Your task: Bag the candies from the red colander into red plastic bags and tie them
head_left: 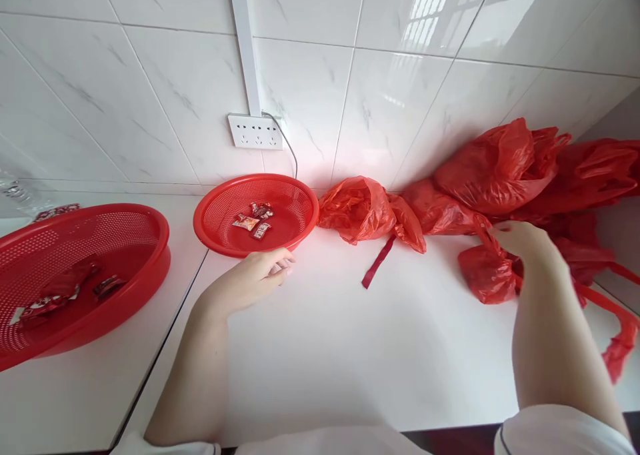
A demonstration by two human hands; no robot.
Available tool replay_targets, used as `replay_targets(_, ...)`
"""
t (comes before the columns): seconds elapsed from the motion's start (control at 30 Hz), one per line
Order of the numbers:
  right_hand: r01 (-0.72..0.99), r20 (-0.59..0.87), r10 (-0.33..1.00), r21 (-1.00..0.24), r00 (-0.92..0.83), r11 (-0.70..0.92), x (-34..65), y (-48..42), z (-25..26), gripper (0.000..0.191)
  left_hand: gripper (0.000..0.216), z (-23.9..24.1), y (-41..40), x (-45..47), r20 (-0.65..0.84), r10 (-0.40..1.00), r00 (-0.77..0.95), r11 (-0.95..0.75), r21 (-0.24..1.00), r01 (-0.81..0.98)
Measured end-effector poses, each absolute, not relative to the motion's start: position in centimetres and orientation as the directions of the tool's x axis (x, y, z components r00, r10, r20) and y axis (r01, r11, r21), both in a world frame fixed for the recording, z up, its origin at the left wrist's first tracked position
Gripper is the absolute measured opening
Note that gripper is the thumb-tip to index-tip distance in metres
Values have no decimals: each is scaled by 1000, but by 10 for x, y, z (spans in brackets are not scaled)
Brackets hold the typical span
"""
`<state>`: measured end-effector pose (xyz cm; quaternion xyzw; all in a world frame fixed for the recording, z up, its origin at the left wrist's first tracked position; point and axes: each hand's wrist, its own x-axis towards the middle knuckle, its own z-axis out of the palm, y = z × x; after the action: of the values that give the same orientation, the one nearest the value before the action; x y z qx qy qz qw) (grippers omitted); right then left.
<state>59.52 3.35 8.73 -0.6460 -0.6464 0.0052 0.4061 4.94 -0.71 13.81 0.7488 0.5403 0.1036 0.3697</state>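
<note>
On the right, my right hand (523, 238) is closed on the gathered top of a small red plastic bag (487, 275), which rests on the white table (370, 348). Its fingertips are partly hidden by the hand itself. My left hand (260, 275) hovers just in front of the round red plastic basket (210, 238), its fingers loosely curled together with nothing visible in them. Inside that basket lie several small wrapped packets (246, 223). Beyond my right hand, larger red plastic bags (500, 168) are piled against the wall.
At the left stands a larger red basket (150, 255) with dark red wrapped packets in it. A crumpled red bag (357, 208) sits mid-table by the wall, with a dark red strip (379, 261) before it. A socket panel (255, 132) is mounted on the tiles.
</note>
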Motion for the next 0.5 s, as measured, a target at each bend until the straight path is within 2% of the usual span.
replay_targets(0.07,866,434,864,-500,257,-7,550,47,86,12,33,135,-5,51,-248,880,405,-147,669,729)
replay_targets(0.1,867,396,890,-498,228,-1,522,52,87,9,33,133,-4,51,-247,879,408,-150,669,728)
replay_targets(0.2,842,363,931,-514,39,165,435,67,90,19,32,132,-4,51,-247,875,417,-156,670,726)
replay_targets(0.27,793,383,903,-480,-195,375,386,83,85,26,32,133,-5,50,-245,873,422,-158,677,719)
replay_targets(0.3,784,373,894,-466,-246,410,366,94,80,24,31,134,-6,50,-237,874,423,-162,680,716)
replay_targets(0.4,792,357,896,-450,-264,413,329,128,61,17,31,136,-8,49,-208,882,423,-178,685,707)
replay_targets(0.5,801,384,903,-471,-191,370,312,150,53,26,31,139,-10,46,-217,880,422,-165,694,701)
